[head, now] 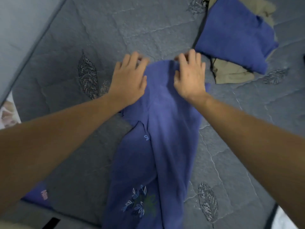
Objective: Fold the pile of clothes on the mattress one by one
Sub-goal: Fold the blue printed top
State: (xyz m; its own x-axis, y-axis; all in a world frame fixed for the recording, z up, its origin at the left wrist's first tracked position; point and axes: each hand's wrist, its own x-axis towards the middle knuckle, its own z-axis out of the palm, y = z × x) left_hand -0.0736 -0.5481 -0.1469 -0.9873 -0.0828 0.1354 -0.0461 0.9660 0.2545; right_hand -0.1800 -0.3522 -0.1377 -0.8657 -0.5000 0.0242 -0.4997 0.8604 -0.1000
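Observation:
A long blue garment [165, 138] with pale leaf embroidery near its lower end lies stretched down the middle of the grey quilted mattress [115, 30]. My left hand [130, 80] grips its far left edge, fingers curled over the fabric. My right hand [189, 75] pinches the far right edge of the same garment, fingers bent. Both hands sit at the garment's top end, close together. A folded blue cloth [234, 33] lies at the far right on top of a beige garment [231, 75].
A grey folded cloth [85, 154] lies under my left forearm, with a small blue piece bearing pink lettering [39, 195] beside it. The mattress edge runs diagonally at the upper left, beyond it a pale floor [19, 22]. More beige cloth [264, 7] sits top right.

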